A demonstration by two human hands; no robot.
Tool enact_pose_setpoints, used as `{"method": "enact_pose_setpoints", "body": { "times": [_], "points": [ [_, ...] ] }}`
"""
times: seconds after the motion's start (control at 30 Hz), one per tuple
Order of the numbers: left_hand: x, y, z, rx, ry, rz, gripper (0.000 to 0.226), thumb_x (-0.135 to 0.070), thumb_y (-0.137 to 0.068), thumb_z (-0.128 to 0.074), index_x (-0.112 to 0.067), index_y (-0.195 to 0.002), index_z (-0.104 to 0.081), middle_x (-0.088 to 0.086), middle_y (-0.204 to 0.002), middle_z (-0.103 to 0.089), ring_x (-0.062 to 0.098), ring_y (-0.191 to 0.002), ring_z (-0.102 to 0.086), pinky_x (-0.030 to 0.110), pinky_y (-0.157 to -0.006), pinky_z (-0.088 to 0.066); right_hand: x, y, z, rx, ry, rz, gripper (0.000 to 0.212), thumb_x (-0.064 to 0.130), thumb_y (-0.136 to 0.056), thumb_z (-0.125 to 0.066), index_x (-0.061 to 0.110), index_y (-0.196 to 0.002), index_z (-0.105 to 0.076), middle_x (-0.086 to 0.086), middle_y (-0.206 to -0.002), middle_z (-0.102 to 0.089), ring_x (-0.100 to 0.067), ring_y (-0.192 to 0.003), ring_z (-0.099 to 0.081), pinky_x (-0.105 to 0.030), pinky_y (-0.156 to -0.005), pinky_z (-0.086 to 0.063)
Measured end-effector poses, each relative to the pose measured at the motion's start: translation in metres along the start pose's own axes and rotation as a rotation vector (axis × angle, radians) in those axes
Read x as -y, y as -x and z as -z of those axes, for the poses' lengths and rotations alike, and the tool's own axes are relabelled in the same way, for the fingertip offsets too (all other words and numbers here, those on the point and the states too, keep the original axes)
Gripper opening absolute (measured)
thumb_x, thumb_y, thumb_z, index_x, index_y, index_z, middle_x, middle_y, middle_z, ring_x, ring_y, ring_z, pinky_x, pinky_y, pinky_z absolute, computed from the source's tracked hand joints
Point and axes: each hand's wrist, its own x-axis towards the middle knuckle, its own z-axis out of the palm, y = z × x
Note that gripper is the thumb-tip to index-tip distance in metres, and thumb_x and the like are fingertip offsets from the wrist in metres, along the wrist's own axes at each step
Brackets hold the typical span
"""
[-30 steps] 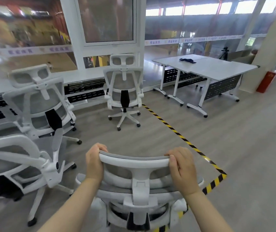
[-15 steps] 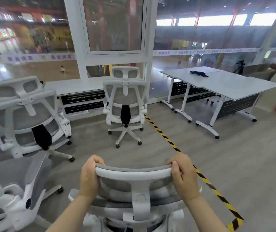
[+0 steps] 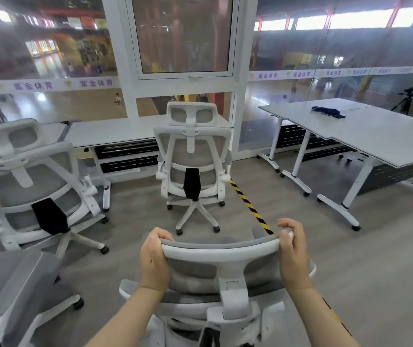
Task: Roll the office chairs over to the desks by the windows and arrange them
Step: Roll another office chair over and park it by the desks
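Observation:
Right in front of me is a white and grey mesh office chair [image 3: 225, 274], seen from behind. My left hand [image 3: 154, 261] grips the left end of its headrest and my right hand [image 3: 291, 256] grips the right end. Ahead, a second chair [image 3: 192, 164] stands with its back to me, facing a white desk by the window [image 3: 115, 132]. A third chair [image 3: 32, 181] stands at the left by the same desk. To the right a pair of white desks [image 3: 365, 131] runs along the glass.
Part of another chair [image 3: 17, 296] juts in at the lower left, close to the one I hold. Black and yellow floor tape [image 3: 250, 206] runs from the window pillar toward me. A dark cloth [image 3: 326, 111] lies on the right desks. Bare grey floor spreads to the right.
The chair and I have rolled closer to the window and the middle chair. The view has tilted up, and the left chairs have slid further toward the frame's edge.

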Motion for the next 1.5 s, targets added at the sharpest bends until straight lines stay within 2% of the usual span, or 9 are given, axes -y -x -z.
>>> {"method": "enact_pose_setpoints", "body": {
  "times": [0.17, 0.33, 0.47, 0.57, 0.7, 0.83, 1.1, 1.23, 1.5],
  "points": [
    [0.023, -0.049, -0.069, -0.051, -0.026, -0.004, 0.040, -0.038, -0.088, -0.026, -0.015, -0.067, -0.051, 0.007, -0.069, -0.054, 0.015, -0.064, -0.048, 0.028, -0.059, -0.038, -0.042, -0.086, 0.006, 0.060, -0.038, -0.001, 0.040, 0.043, -0.083, -0.039, 0.020, -0.113, -0.053, 0.008, -0.115, -0.056, -0.004, -0.103, -0.052, -0.009, -0.088, -0.037],
    [0.042, -0.089, -0.134, -0.069, -0.018, 0.038, 0.038, -0.036, -0.095, -0.025, -0.022, -0.074, -0.053, 0.004, -0.070, -0.053, 0.021, -0.067, -0.047, 0.034, -0.063, -0.039, -0.084, -0.166, 0.014, 0.105, -0.116, -0.045, 0.046, 0.050, -0.086, -0.039, 0.025, -0.124, -0.049, 0.007, -0.095, -0.049, -0.010, -0.080, -0.046, -0.018, -0.077, -0.039],
    [0.054, -0.112, -0.178, -0.078, 0.013, 0.108, 0.038, -0.038, -0.097, -0.023, -0.019, -0.079, -0.050, 0.005, -0.071, -0.047, 0.014, -0.069, -0.044, 0.028, -0.064, -0.038, -0.114, -0.220, 0.019, 0.129, -0.185, -0.094, 0.066, 0.054, -0.089, -0.035, 0.010, -0.138, -0.041, 0.003, -0.129, -0.050, 0.005, -0.117, -0.047, -0.006, -0.097, -0.034],
    [0.062, -0.133, -0.210, -0.088, 0.020, 0.136, 0.037, -0.037, -0.098, -0.023, -0.021, -0.079, -0.050, -0.006, -0.071, -0.048, 0.011, -0.069, -0.044, 0.025, -0.063, -0.039, -0.135, -0.260, 0.021, 0.118, -0.184, -0.142, 0.066, 0.057, -0.088, -0.035, 0.015, -0.138, -0.041, 0.005, -0.129, -0.051, 0.007, -0.115, -0.049, -0.006, -0.095, -0.036],
    [0.075, -0.157, -0.245, -0.078, 0.056, 0.133, 0.038, -0.037, -0.099, -0.022, -0.017, -0.083, -0.050, -0.007, -0.074, -0.049, 0.011, -0.070, -0.045, 0.023, -0.065, -0.040, -0.160, -0.309, 0.021, 0.100, -0.179, -0.213, 0.056, 0.058, -0.088, -0.037, 0.028, -0.135, -0.047, 0.003, -0.136, -0.053, -0.011, -0.125, -0.049, -0.028, -0.102, -0.038],
    [0.082, -0.178, -0.276, -0.066, 0.078, 0.088, 0.047, -0.045, -0.095, -0.024, -0.006, -0.084, -0.048, -0.001, -0.076, -0.048, 0.012, -0.071, -0.044, 0.023, -0.066, -0.040, -0.173, -0.354, 0.021, 0.021, -0.276, -0.358, 0.054, 0.051, -0.090, -0.040, 0.017, -0.128, -0.059, 0.006, -0.117, -0.065, -0.005, -0.110, -0.060, -0.017, -0.084, -0.047],
    [0.095, -0.218, -0.312, -0.041, 0.089, 0.095, 0.038, -0.043, -0.095, -0.025, -0.017, -0.080, -0.049, -0.005, -0.074, -0.048, 0.010, -0.068, -0.042, 0.023, -0.063, -0.038, -0.196, -0.404, 0.022, -0.001, -0.265, -0.407, 0.050, 0.046, -0.099, -0.035, 0.012, -0.127, -0.058, 0.000, -0.110, -0.065, 0.004, -0.091, -0.063, -0.017, -0.080, -0.047],
    [0.102, -0.221, -0.313, -0.074, 0.131, 0.117, 0.038, -0.043, -0.095, -0.027, -0.018, -0.079, -0.050, -0.002, -0.074, -0.047, 0.013, -0.068, -0.040, 0.027, -0.062, -0.037, -0.197, -0.405, 0.020, 0.061, -0.283, -0.425, 0.075, 0.070, -0.074, -0.039, 0.025, -0.133, -0.055, 0.001, -0.125, -0.061, -0.005, -0.111, -0.058, -0.020, -0.087, -0.043],
    [0.099, -0.203, -0.306, -0.186, -0.025, 0.151, 0.043, -0.046, -0.093, -0.025, -0.013, -0.080, -0.050, 0.007, -0.070, -0.046, 0.030, -0.060, -0.040, 0.042, -0.046, -0.036, -0.200, -0.396, 0.026, 0.185, -0.345, -0.477, 0.074, 0.071, -0.071, -0.043, 0.029, -0.132, -0.054, -0.001, -0.131, -0.061, -0.012, -0.118, -0.057, -0.024, -0.089, -0.044]
  ]
}}
